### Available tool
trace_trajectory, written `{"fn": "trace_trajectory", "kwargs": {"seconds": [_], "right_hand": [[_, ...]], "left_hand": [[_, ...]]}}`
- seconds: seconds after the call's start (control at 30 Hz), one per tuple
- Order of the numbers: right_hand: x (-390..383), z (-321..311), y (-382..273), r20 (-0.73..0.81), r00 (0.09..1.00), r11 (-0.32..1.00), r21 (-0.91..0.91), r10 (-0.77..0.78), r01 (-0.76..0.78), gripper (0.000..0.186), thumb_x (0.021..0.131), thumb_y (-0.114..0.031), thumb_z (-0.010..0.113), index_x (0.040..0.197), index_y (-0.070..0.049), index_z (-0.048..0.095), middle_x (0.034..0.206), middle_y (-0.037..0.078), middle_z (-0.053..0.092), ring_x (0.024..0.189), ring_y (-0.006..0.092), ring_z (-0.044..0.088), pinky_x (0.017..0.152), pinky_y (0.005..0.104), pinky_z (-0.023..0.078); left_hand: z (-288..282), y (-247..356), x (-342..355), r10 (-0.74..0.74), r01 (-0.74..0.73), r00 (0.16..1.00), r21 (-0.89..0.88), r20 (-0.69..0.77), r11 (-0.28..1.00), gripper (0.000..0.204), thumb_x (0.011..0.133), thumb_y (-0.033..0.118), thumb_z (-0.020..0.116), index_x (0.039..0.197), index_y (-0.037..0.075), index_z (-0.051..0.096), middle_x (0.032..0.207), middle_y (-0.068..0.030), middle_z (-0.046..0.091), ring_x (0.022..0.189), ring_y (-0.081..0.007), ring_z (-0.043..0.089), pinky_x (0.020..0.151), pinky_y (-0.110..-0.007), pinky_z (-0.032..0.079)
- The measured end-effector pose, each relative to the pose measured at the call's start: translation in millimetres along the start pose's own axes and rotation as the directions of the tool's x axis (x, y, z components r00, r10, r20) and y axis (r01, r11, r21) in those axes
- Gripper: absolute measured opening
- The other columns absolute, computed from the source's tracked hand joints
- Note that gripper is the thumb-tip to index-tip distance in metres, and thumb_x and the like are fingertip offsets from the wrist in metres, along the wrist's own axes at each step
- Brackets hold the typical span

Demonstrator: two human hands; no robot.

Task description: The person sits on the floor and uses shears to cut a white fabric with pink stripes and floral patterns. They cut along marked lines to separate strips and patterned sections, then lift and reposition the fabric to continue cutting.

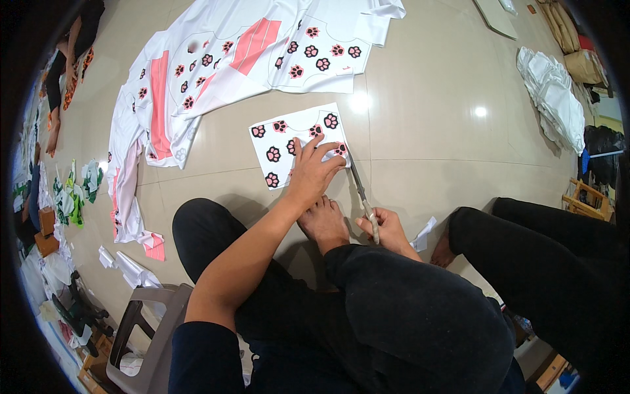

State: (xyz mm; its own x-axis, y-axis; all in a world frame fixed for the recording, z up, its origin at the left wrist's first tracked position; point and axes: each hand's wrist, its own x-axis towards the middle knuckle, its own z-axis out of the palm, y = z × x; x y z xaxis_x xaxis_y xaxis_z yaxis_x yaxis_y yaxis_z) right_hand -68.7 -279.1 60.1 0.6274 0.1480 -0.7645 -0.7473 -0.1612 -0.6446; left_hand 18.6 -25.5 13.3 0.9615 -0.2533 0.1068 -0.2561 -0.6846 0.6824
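Observation:
A white piece of fabric (268, 172) printed with pink and black paw marks lies flat on the floor. My left hand (311, 172) rests on it with fingers spread, close to its right edge. My right hand (390, 231) is closed around the handles of a pair of scissors (360, 187). The blades point away from me, and their tips meet the fabric's right edge beside my left fingers. Whether the blades are parted is hard to make out. My bare foot (326, 226) is just below the fabric, partly under my left wrist.
A large white printed cloth with pink panels (256, 56) spreads across the floor ahead. White scraps lie at left (136, 268) and beside my right hand (424, 234). A grey plastic stool (172, 308) stands lower left. White bundled cloth (554, 98) lies far right; another person's dark-trousered legs (525, 243) are nearby.

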Motion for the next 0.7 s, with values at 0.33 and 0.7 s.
{"fn": "trace_trajectory", "kwargs": {"seconds": [0.33,0.7], "right_hand": [[18.0,4.3,-7.6,-0.005,1.000,1.000,0.001,-0.007,0.007,0.028,0.095,-0.025,0.088,0.092,-0.003,0.070,0.074,-0.001,0.065,0.060,0.0069,0.058,0.056,0.0255,0.046],[18.1,4.2,-7.9,-0.019,1.000,1.000,-0.023,0.014,-0.014,0.028,0.095,-0.024,0.089,0.094,-0.002,0.071,0.076,0.000,0.067,0.061,0.0072,0.060,0.056,0.0256,0.047]], "left_hand": [[-4.3,0.0,-0.1,0.015,-0.015,1.000,-0.022,0.012,1.000,0.014,0.098,0.016,0.077,0.111,0.019,0.077,0.146,-0.0013,0.064,0.152,-0.0405,0.045,0.125,-0.081,0.019],[-3.6,0.4,-0.2,0.005,-0.005,1.000,-0.020,0.018,1.000,0.011,0.099,0.018,0.076,0.111,0.019,0.077,0.146,-0.0015,0.064,0.152,-0.0404,0.045,0.126,-0.081,0.017]]}}
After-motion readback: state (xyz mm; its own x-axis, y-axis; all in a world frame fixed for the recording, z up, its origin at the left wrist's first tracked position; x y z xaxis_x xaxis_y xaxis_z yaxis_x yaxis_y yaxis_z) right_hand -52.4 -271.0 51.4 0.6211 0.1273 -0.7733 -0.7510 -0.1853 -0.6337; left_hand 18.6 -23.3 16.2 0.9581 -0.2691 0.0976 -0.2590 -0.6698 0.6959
